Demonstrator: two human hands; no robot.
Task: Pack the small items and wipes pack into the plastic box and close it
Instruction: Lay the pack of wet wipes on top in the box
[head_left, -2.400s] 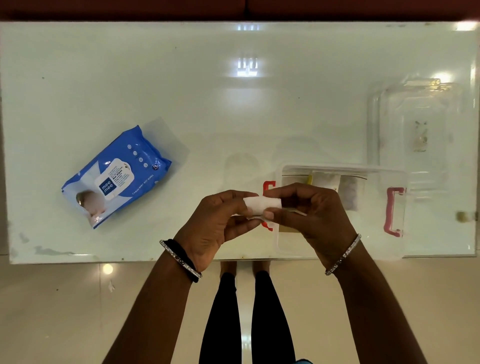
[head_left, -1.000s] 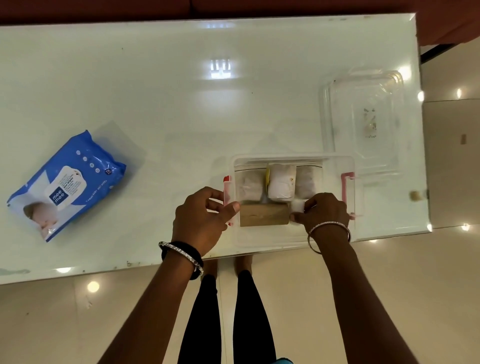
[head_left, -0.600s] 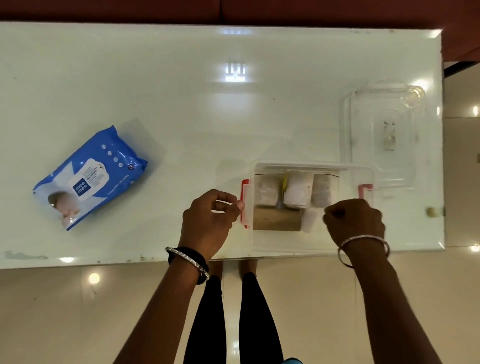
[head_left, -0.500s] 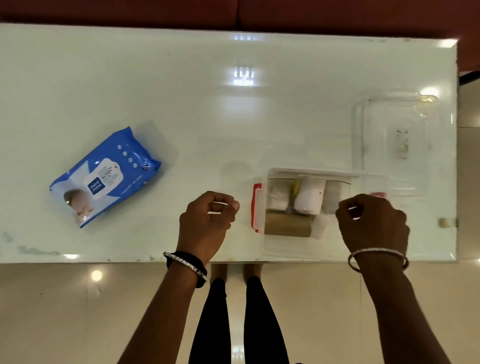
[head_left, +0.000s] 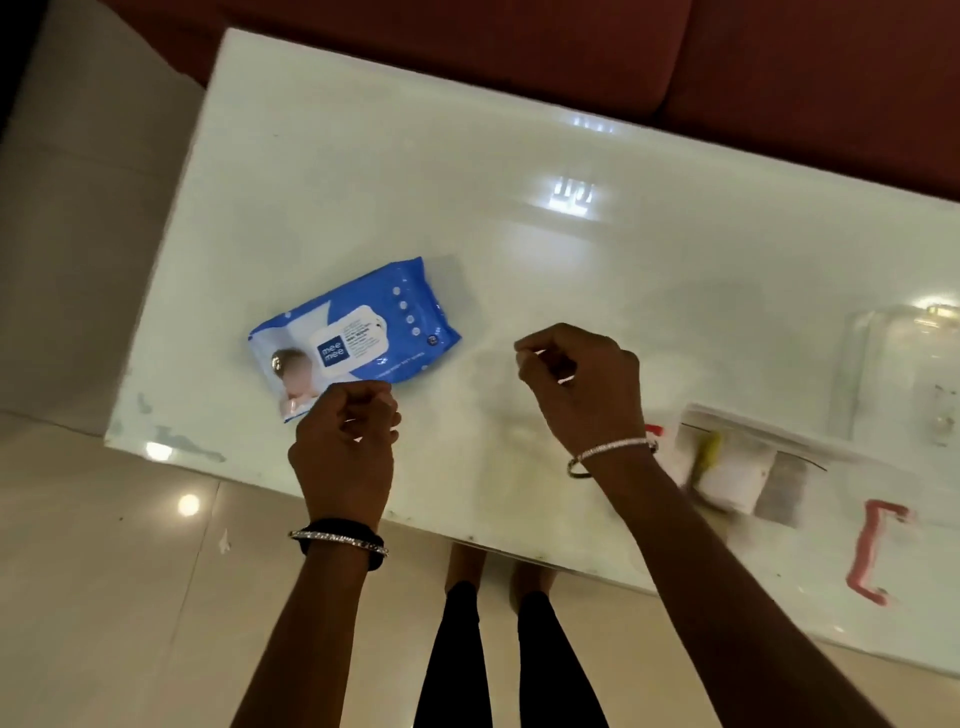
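Note:
A blue wipes pack (head_left: 358, 332) lies flat on the white glossy table (head_left: 519, 249), left of centre. My left hand (head_left: 343, 447) hovers at the pack's near edge, fingers loosely curled, holding nothing. My right hand (head_left: 582, 379) floats to the right of the pack, fingers curled and apart, also with nothing in it. The clear plastic box (head_left: 831, 499) with red latches sits at the right, open, with small white items (head_left: 732, 478) inside; my right forearm covers its left part. The clear lid (head_left: 904, 374) lies beyond it at the far right.
The table's near edge runs diagonally just under my wrists. A dark red sofa (head_left: 675, 62) lines the far side. Pale tiled floor (head_left: 104, 597) and my legs show below the table.
The view has swung left and tilted. Both hands have left the box and moved left toward the wipes pack. The small white item from earlier now lies in the box.

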